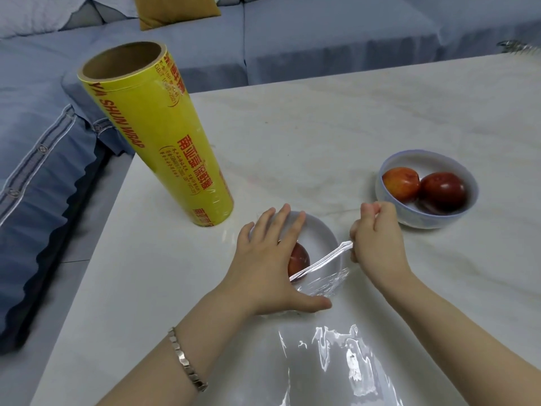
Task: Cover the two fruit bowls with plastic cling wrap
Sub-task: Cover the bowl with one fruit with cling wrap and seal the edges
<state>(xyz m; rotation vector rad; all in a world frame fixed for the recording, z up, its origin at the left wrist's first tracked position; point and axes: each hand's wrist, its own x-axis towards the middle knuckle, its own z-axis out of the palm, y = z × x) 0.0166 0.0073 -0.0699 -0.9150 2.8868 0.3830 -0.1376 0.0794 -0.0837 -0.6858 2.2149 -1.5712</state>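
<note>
A white bowl with a red fruit sits near the table's front. My left hand lies flat over it, fingers straight, pressing cling wrap onto the bowl. My right hand pinches a bunched strand of the wrap at the bowl's right side and holds it taut. More clear wrap trails toward me over the table. A second white bowl with two red fruits stands uncovered to the right. The yellow cling wrap roll stands upright at the left.
The white marble table has its left edge close to the roll. A blue sofa with a mustard cushion runs behind and to the left. A metal object lies at the far right corner.
</note>
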